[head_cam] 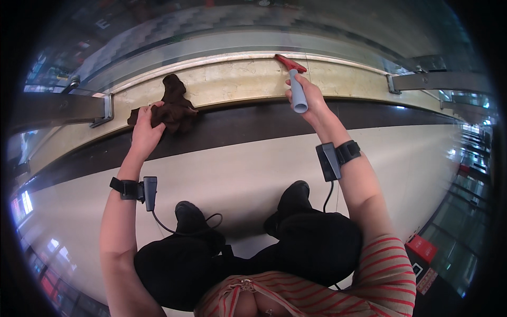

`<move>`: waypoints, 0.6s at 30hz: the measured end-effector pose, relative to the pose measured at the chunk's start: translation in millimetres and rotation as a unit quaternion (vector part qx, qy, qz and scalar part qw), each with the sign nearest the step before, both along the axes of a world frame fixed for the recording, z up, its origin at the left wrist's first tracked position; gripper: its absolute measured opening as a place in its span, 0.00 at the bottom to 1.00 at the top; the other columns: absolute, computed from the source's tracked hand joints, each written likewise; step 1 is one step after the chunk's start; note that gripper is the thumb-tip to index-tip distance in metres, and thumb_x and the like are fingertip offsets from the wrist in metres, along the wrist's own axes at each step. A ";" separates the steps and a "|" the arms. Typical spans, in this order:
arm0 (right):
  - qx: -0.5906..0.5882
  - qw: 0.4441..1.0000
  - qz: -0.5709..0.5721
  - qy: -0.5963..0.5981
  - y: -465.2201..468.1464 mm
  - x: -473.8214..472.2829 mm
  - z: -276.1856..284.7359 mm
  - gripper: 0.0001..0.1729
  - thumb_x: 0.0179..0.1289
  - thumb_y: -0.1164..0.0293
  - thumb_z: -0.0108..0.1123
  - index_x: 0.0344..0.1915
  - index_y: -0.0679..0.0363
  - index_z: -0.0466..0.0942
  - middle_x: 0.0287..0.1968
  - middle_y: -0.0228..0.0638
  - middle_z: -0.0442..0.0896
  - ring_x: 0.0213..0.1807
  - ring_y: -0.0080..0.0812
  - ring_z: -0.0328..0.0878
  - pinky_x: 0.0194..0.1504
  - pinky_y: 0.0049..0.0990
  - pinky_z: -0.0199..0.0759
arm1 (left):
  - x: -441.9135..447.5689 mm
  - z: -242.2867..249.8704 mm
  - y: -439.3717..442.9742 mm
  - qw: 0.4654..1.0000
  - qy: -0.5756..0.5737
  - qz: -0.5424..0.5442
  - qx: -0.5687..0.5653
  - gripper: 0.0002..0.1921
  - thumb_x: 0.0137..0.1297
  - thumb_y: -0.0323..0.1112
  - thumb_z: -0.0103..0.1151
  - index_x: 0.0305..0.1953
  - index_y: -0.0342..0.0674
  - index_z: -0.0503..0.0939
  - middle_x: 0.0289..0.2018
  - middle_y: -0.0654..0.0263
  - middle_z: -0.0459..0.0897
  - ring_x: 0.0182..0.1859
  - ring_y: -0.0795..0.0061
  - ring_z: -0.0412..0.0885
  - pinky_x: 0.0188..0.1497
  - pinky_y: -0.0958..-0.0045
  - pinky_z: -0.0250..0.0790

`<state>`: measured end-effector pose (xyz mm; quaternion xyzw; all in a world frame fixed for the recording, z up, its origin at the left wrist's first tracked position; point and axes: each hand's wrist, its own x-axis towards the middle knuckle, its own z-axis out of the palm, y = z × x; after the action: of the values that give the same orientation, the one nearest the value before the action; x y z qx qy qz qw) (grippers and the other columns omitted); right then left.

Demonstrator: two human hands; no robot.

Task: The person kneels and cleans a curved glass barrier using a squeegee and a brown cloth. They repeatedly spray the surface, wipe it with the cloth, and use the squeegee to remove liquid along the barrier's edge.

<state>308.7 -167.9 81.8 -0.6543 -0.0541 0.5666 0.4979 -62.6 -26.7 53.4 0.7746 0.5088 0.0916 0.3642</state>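
My right hand (311,95) grips the grey tubular handle (298,93) of a squeegee, whose red head (290,63) meets the bottom of a glass panel (237,35). The handle's open end faces me. Over to the left, my left hand (147,126) holds a bunched dark brown cloth (174,109). Part of the cloth lies up on the cream stone ledge (237,81), and its lower folds hang over the dark band along the ledge's front. Some of my left fingers are hidden in the cloth.
Metal rails on brackets jut in at the left (59,111) and right (431,82). A dark strip (245,123) borders the pale tiled floor (237,166). Cabled devices are strapped to both my forearms. A red box (422,248) is behind me at lower right.
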 end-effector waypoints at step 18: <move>-0.008 0.991 0.130 0.038 39.9 -41.4 -4.2 0.21 0.72 0.57 0.45 0.46 0.67 0.71 0.22 0.30 0.74 0.21 0.21 0.72 0.21 0.18 0.65 | -39.4 38.1 12.7 0.800 -0.497 0.213 -0.262 0.23 0.68 0.38 0.47 0.61 0.37 0.65 0.58 0.65 0.70 0.61 0.72 0.68 0.64 0.69 0.59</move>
<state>267.3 -128.0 77.6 -0.6237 -0.1147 0.6515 0.4163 -101.9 -14.0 91.5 0.3699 0.4152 0.4026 0.7271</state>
